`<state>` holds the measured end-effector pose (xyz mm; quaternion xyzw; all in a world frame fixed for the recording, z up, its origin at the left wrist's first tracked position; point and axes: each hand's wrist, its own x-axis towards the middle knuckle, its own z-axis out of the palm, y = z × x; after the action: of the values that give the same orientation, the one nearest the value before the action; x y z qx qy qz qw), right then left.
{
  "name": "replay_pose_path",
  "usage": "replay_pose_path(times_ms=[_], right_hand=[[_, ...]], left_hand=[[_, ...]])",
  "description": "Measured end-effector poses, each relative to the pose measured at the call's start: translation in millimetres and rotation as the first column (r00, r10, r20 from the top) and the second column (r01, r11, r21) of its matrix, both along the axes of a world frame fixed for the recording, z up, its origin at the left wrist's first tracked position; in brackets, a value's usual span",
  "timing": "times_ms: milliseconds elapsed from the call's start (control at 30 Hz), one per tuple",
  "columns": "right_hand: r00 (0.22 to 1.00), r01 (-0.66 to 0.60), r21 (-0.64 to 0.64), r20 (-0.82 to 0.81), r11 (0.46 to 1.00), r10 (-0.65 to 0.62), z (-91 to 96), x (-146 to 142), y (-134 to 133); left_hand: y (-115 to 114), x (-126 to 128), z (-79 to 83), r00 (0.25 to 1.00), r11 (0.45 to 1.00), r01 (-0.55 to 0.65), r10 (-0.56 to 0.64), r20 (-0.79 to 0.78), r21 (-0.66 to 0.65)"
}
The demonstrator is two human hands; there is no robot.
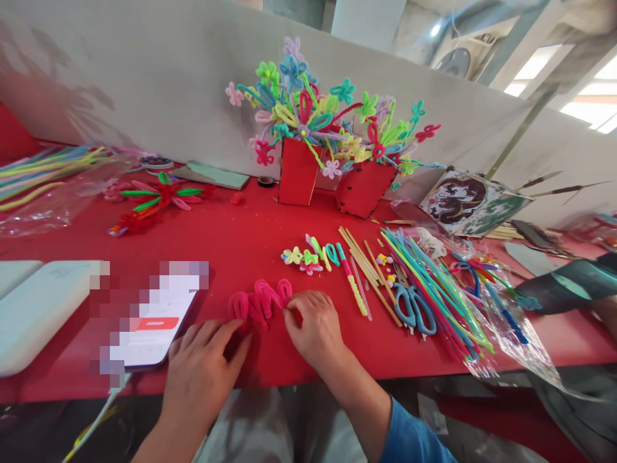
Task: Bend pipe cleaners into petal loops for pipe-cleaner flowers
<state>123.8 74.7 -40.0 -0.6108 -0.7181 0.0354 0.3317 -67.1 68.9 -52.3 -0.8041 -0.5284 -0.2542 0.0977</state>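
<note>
A pink pipe-cleaner piece [260, 302] bent into several loops lies on the red table [241, 238] near its front edge. My right hand [313, 328] is closed, pinching the right end of that pink piece. My left hand [202, 373] rests on the table just left of it, fingers stretched out and apart, fingertips close to the loops, holding nothing. A phone [154, 321] with a lit screen lies left of my left hand.
Two red boxes [299, 170] full of pipe-cleaner flowers stand at the back. Blue scissors [414, 308], wooden sticks [366, 267], small flowers [308, 257] and a bundle of coloured pipe cleaners [434, 283] lie to the right. A white case [38, 308] sits at left.
</note>
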Motion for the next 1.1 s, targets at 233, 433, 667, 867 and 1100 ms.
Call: replay_pose_path(times_ms=[233, 433, 667, 867, 1100], right_hand=[[0.997, -0.069, -0.017, 0.022, 0.998, 0.069, -6.6, -12, -19], [0.995, -0.091, -0.045, 0.037, 0.995, 0.092, -4.5, -29, -16], [0.983, -0.150, -0.115, 0.088, 0.982, 0.161, 7.2, -40, -7], [0.973, -0.208, -0.080, 0.081, 0.975, 0.214, 4.1, -25, -12], [0.970, -0.212, -0.126, 0.098, 0.969, 0.224, 1.3, -21, -16]], left_hand=[[4, -2, 3.3, 1.000, 1.000, -0.024, 0.024, 0.000, -0.001], [-6, -9, 2.7, 0.996, 0.998, -0.052, 0.049, 0.070, 0.037], [-14, -5, 0.9, 0.987, 0.997, 0.063, -0.067, 0.144, 0.033], [-19, -11, 2.8, 0.992, 0.995, 0.060, -0.068, 0.103, 0.080], [-18, -3, -0.6, 0.994, 0.995, 0.101, -0.101, 0.035, 0.024]])
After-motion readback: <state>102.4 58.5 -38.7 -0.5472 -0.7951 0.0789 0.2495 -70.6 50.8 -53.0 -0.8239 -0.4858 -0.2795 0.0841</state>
